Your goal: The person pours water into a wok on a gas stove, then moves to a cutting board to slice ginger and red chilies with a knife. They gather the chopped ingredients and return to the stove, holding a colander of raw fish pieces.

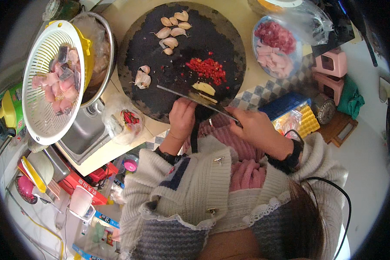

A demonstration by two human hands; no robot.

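My right hand [256, 130] is closed around the handle of a cleaver [195, 101], whose blade reaches left over the near part of a round dark chopping board [149, 104]. At the blade's near side is my left hand [182, 115], fingers bent together; whether they grip anything is hidden. Pale slices, perhaps ginger [204, 88], lie just beyond the blade. Chopped red chili [208, 69] is heaped behind them. Several garlic cloves [170, 42] lie at the board's far side, and a partial garlic bulb [142, 79] sits at its left.
Left of the board, a white colander [31, 107] with fish pieces tilts over a metal basin [112, 61]. A sink [84, 136] and a plastic bag of red chilies [130, 117] are nearer. At the right stand a plate of meat [254, 40] and a blue box [284, 104].
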